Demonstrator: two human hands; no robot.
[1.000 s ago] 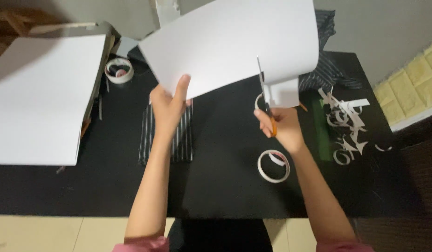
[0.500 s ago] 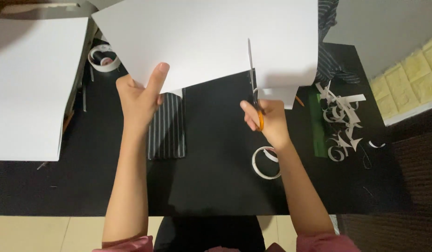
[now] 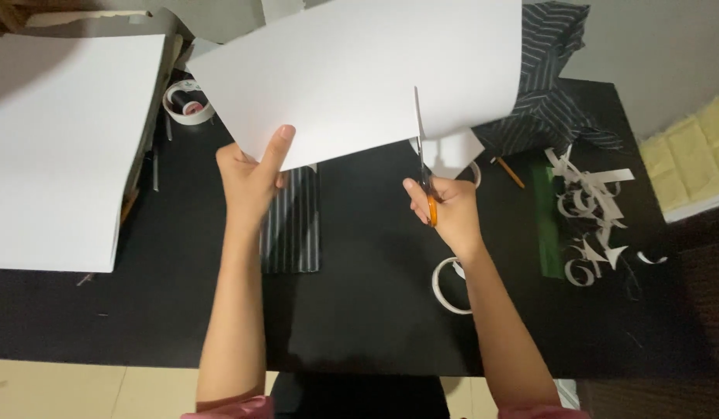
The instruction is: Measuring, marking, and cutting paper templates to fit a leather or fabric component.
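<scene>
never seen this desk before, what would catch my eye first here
The big white sheet held up over the middle of the black table, with the left hand gripping its lower edge and the right hand running orange-handled scissors into it. Then the curly paper scraps on the right, and the white stack at far left.

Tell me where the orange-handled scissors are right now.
In the head view, the orange-handled scissors sit right of centre in the right hand, blades up into the large white paper sheet.
</scene>
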